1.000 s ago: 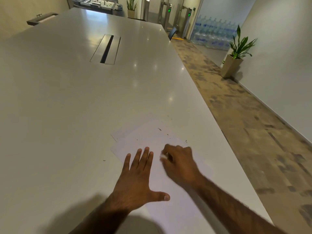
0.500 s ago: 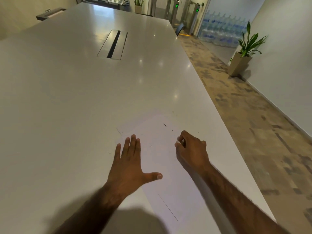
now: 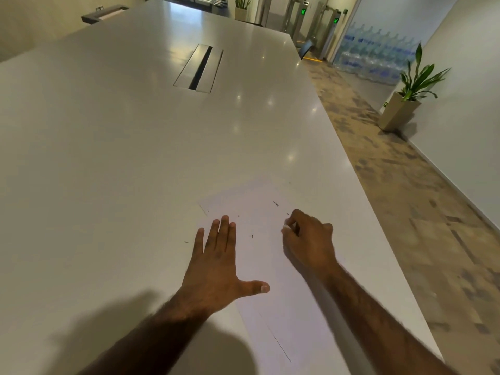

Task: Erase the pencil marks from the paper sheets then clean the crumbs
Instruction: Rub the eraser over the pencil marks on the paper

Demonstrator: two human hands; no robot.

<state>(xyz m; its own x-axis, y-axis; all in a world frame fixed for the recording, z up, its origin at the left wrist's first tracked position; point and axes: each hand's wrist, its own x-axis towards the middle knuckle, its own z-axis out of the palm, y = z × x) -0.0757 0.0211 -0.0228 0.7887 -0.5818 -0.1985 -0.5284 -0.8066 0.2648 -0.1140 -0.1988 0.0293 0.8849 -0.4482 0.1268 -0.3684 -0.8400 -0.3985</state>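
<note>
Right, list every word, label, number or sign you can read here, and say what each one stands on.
No word or number is readable in this view.
green lit signs on the entry gates: symbols only, too small to read.
green sticker on the planter: too small to read.
blue labels on the water bottles: blurred.
paper sheets: only thin pencil strokes, no writing.
</note>
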